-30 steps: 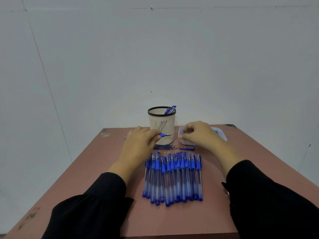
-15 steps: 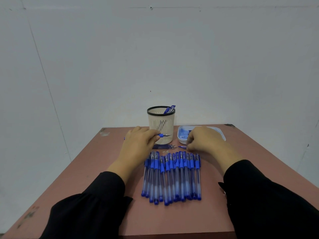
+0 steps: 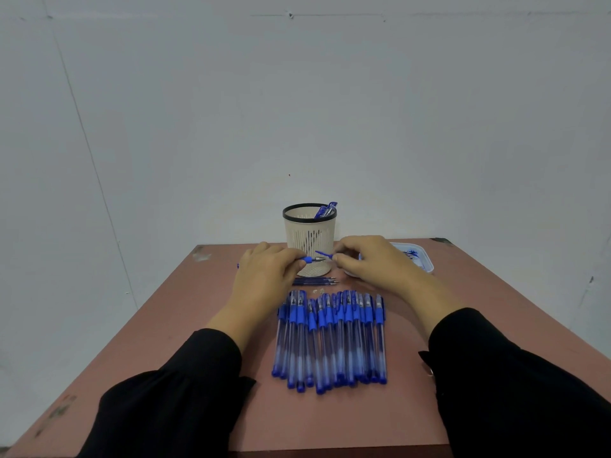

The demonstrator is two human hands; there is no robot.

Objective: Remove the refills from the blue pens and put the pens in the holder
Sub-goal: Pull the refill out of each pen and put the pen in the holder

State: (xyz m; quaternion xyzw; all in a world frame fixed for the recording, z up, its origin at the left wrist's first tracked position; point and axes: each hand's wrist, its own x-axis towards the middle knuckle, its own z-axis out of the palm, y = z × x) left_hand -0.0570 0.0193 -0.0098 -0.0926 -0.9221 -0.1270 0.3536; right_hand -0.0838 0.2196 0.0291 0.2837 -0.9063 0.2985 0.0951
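My left hand (image 3: 264,276) was curled round the barrel of one blue plastic pen (image 3: 309,259), holding it level above the reddish-brown tabletop (image 3: 165,325) with its metal tip pointing toward my right hand (image 3: 373,262). I held it low and just in front of the cream slotted pen holder with the black rim (image 3: 309,239), I think so that the emptied pen would have only a short way to go. My right thumb and forefinger were pressed together, pinching a small thin blue piece (image 3: 323,253) close to the pen's tip; whether that was a cap or some other part of the pen, I could not tell at that size.

The holder stood near the far edge of the tabletop, about midway along it, with a few finished blue pens (image 3: 327,209) leaning against its right rim. Just to its right, toward the far right corner, sat the shallow clear plastic tray (image 3: 426,264), mostly hidden behind my right hand and holding small blue bits; I judged it the place for loose parts. The thin dark-blue refills (image 3: 315,280) lay side by side on the tabletop just in front of the holder, out of the way of both hands.

Nearer the front edge, the row of capped blue pens with clear barrels (image 3: 330,338) lay side by side, tight together, caps toward the holder, so each could be taken in turn. By that count most of the work was not yet done.
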